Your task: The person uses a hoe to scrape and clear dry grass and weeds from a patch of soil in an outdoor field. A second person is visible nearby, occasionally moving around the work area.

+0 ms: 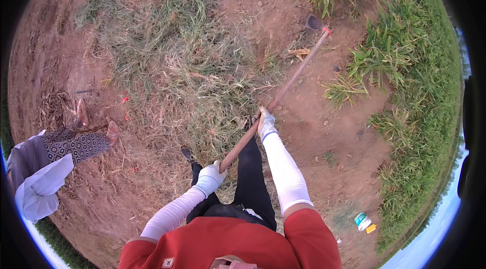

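Observation:
A long-handled hoe (296,75) runs from my waist out to the upper right, its wooden handle gripped in both hands. My left hand (211,178), in a white glove, is closed around the butt end. Farther along the shaft, my right hand (266,121), also gloved, holds it near the middle. The dark metal hoe blade (314,22) is over or on the bare soil at the upper right, with red material where it joins the handle. Cut grass (205,94) lies in a broad layer in front of my feet and to the left.
A co-worker in patterned trousers (76,143) is at the left, with bare feet or light footwear. Green leafy plants (414,60) line the right side. A white and teal container (362,221) and a yellow object (371,228) lie at the lower right.

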### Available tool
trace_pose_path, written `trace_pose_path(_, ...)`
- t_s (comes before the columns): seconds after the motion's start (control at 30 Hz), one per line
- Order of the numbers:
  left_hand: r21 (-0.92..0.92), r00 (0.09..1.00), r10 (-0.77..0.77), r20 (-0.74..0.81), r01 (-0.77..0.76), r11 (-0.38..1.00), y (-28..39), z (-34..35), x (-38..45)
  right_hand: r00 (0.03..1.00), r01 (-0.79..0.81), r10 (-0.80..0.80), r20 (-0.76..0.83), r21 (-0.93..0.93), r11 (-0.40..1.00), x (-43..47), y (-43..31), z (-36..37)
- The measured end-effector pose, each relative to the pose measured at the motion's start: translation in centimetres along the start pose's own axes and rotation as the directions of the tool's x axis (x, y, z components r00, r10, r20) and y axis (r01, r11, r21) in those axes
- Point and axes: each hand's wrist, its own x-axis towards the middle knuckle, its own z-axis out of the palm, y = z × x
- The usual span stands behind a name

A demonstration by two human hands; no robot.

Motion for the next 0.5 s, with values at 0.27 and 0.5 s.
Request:
trace_pose_path(0.27, -0.256, 0.984, 0.172, -0.037, -0.176, 0.950, 18.0, -6.0, 12.5, 0.953, 0.248, -0.296, -0.062, -0.398, 0.883, 8.3, -19.7, -1.4)
trace_pose_path(0.5, -0.256, 0.929, -0.221, 0.298, 0.300, 0.919, 1.7, 0.5, -9.3, 0.959, -0.282, 0.282, 0.038, 0.004, 0.959, 3.9, -2.8, -7.0)
